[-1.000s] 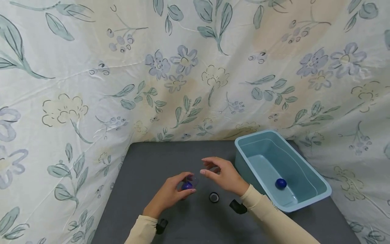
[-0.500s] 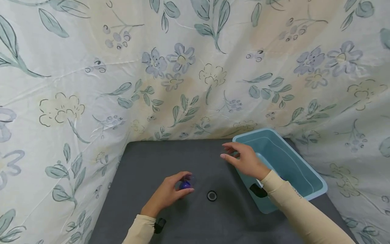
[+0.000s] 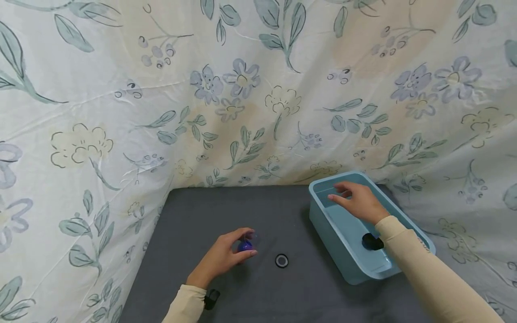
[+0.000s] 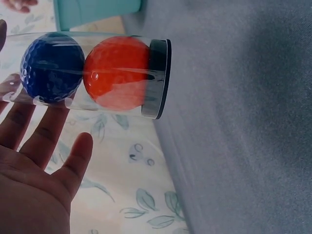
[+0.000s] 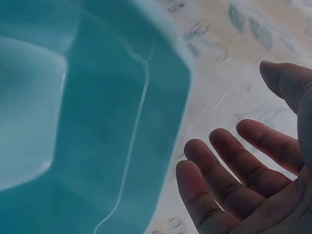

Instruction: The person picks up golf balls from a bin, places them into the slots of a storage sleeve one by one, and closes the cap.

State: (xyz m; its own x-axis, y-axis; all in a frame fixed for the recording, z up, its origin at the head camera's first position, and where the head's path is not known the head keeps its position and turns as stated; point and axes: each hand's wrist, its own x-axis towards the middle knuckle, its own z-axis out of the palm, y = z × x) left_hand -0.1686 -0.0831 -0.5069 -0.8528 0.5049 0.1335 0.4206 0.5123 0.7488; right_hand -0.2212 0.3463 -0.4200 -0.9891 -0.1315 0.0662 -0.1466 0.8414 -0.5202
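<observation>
In the head view my left hand (image 3: 224, 251) grips a clear tube upright over the table. Through its wall the left wrist view shows a blue golf ball (image 4: 52, 67) and an orange golf ball (image 4: 117, 72), the orange one against the black end cap (image 4: 157, 78) of the tube (image 4: 105, 109). My right hand (image 3: 359, 202) hovers over the light blue bin (image 3: 331, 242) and holds nothing, its fingers apart and slightly bent in the right wrist view. The ball inside the bin is mostly hidden behind the right wrist's camera.
A round black-rimmed cap (image 3: 281, 260) lies on the dark grey table (image 3: 210, 211) between the tube and the bin. Floral fabric (image 3: 242, 112) hangs behind the table and along its sides.
My right hand has moved right and away from beside the tube to above the bin, staying empty. My left hand keeps its grip on the tube in nearly the same place.
</observation>
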